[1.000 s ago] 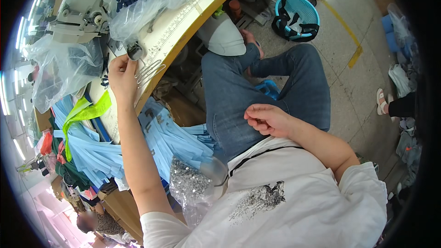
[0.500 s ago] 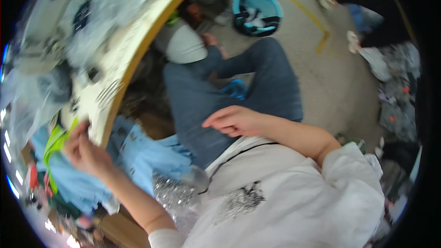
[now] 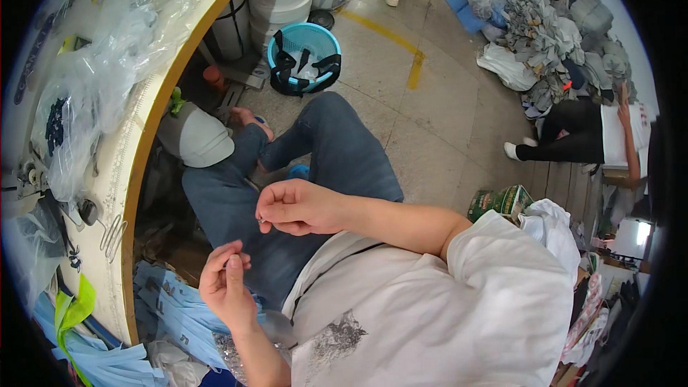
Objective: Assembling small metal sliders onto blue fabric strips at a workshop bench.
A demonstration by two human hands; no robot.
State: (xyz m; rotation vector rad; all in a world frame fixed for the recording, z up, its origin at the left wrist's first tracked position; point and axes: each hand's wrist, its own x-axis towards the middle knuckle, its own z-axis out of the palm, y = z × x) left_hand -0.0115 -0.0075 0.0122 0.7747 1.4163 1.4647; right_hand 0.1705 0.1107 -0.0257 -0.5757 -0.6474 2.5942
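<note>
Above my lap my right hand (image 3: 304, 206) is closed in a pinch. A tiny shiny bit peeks out at its fingertips, too small to name. Lower and to the left, my left hand (image 3: 228, 283) is held up with thumb and fingers together. A small dark speck shows between them, and I cannot make out what it is. The two hands are apart, with my jeans (image 3: 287, 172) under them. Light blue fabric pieces (image 3: 168, 301) with dark print lie beside my left hand, by the table edge.
The pale worktable (image 3: 132, 122) curves along the left, bearing clear plastic bags (image 3: 93, 93) and wire hooks (image 3: 113, 236). Neon-green cloth (image 3: 75, 308) hangs at its near end. Ahead stands a blue basket (image 3: 308, 39). Grey fabric scraps (image 3: 545, 29) are heaped far right, near another person (image 3: 573, 132).
My left hand has come away from the table and neon-green cloth toward my right hand. My right hand has risen slightly and closed into a pinch. The view has turned.
</note>
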